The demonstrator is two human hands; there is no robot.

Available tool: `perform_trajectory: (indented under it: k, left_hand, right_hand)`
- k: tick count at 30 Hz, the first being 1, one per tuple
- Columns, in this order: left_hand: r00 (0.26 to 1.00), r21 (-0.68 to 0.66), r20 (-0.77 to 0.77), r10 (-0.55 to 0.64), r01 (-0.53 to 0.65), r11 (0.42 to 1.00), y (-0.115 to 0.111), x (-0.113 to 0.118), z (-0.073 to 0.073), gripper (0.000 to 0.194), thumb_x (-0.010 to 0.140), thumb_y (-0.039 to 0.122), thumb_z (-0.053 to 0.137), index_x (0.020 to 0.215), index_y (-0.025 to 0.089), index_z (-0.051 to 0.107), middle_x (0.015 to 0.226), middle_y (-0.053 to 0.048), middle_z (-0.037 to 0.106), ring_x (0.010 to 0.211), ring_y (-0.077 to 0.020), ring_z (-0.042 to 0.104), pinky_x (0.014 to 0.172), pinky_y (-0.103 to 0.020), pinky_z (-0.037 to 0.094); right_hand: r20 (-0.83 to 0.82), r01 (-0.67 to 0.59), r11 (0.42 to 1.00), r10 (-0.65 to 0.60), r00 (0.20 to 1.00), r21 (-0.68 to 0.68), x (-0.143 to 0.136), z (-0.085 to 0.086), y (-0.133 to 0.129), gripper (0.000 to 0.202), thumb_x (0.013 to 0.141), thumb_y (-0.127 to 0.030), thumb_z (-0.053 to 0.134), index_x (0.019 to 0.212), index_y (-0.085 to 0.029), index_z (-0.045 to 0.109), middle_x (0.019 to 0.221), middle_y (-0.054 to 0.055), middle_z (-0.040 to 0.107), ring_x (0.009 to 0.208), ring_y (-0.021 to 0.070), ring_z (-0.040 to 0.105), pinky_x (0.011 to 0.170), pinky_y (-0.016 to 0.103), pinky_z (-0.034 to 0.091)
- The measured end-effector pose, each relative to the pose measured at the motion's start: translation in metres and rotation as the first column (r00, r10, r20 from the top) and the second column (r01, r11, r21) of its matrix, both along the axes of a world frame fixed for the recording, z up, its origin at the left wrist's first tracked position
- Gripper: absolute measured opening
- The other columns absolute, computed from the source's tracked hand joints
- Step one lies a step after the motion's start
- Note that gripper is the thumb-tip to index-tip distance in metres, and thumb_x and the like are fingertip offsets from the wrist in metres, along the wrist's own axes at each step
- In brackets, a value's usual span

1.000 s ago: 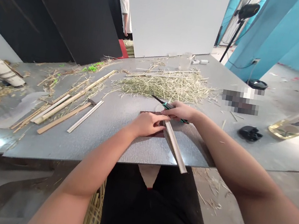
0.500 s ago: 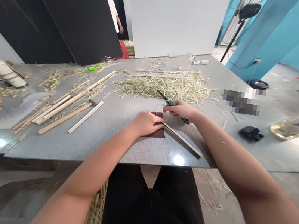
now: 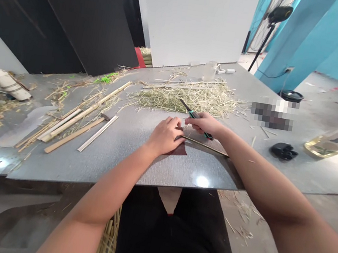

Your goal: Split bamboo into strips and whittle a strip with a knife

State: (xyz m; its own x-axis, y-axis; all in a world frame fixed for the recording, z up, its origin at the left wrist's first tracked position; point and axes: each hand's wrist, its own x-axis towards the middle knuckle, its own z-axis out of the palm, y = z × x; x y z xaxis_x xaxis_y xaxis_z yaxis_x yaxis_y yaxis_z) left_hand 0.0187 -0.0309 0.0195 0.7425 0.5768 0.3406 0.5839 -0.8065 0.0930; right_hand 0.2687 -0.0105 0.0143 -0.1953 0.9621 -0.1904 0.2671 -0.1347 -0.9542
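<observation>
My left hand (image 3: 167, 135) grips the end of a thin bamboo strip (image 3: 206, 146), its fingers bent over a dark red patch (image 3: 179, 150) on the grey table. The strip runs right from those fingers and passes beneath my right forearm. Wrapped round the teal and black handle of a knife (image 3: 194, 114), my right hand (image 3: 203, 124) sits just right of my left, the dark blade pointing up and left toward a heap of pale green shavings (image 3: 189, 95).
Bamboo sticks (image 3: 84, 113) and a pale strip (image 3: 97, 133) lie to the left. A black object (image 3: 283, 151) and a large clear bottle (image 3: 329, 145) with yellowish liquid stand right. A clear cup (image 3: 210, 70) is behind the shavings.
My left hand has shifted slightly up with its fingers more curled, and the strip has turned, its right end now higher. The person in the background has gone out of view.
</observation>
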Motion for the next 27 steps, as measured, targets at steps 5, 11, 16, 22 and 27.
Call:
perform_trajectory:
  k: [5, 11, 16, 22, 27]
  left_hand:
    - [0.996, -0.148, -0.085, -0.018, 0.005, 0.989, 0.002, -0.001, -0.001, 0.034, 0.107, 0.049, 0.062, 0.112, 0.02, 0.078, 0.127, -0.01, 0.072, 0.121, -0.0261, 0.067, 0.107, -0.046, 0.057]
    - [0.99, -0.195, -0.141, 0.0, -0.028, 0.98, -0.003, 0.0, 0.006, 0.032, 0.109, 0.048, 0.056, 0.115, 0.019, 0.069, 0.122, -0.011, 0.076, 0.119, -0.0288, 0.071, 0.101, -0.045, 0.058]
    - [0.989, -0.284, -0.144, 0.031, -0.071, 0.956, -0.006, 0.001, 0.006, 0.036, 0.111, 0.049, 0.049, 0.127, 0.022, 0.068, 0.136, -0.01, 0.077, 0.124, -0.0293, 0.074, 0.104, -0.045, 0.058]
    - [0.997, -0.412, -0.067, 0.025, -0.051, 0.91, -0.006, 0.0, 0.008, 0.055, 0.11, 0.07, 0.042, 0.121, 0.023, 0.068, 0.14, -0.01, 0.076, 0.126, -0.0295, 0.073, 0.101, -0.043, 0.058]
    - [0.999, -0.43, -0.018, 0.033, -0.038, 0.902, -0.003, -0.001, 0.006, 0.051, 0.111, 0.067, 0.04, 0.119, 0.024, 0.065, 0.13, -0.009, 0.078, 0.117, -0.0264, 0.073, 0.094, -0.04, 0.055]
  right_hand:
    - [0.04, -0.005, 1.0, 0.005, 0.999, 0.006, -0.004, 0.005, -0.004, 0.036, 0.096, -0.049, 0.077, 0.104, -0.016, 0.067, 0.071, -0.001, 0.042, 0.055, 0.0062, 0.036, 0.051, 0.027, 0.028]
    - [0.2, -0.031, 0.999, 0.025, 0.979, 0.029, -0.009, 0.012, -0.01, 0.037, 0.098, -0.051, 0.074, 0.101, -0.016, 0.064, 0.072, 0.0, 0.048, 0.057, 0.0067, 0.038, 0.056, 0.029, 0.029]
    - [0.417, -0.14, 0.98, 0.07, 0.906, 0.14, -0.012, 0.014, -0.011, 0.042, 0.099, -0.058, 0.071, 0.1, -0.015, 0.073, 0.079, 0.003, 0.06, 0.072, 0.0081, 0.048, 0.072, 0.028, 0.037]
    - [0.548, -0.264, 0.951, 0.136, 0.826, 0.161, -0.013, 0.01, -0.01, 0.035, 0.095, -0.049, 0.069, 0.097, -0.014, 0.072, 0.091, 0.004, 0.07, 0.084, 0.01, 0.056, 0.079, 0.027, 0.038]
    - [0.607, -0.306, 0.937, 0.148, 0.781, 0.165, -0.013, 0.01, -0.012, 0.028, 0.094, -0.042, 0.067, 0.098, -0.015, 0.072, 0.092, 0.003, 0.071, 0.082, 0.0085, 0.053, 0.077, 0.026, 0.035]
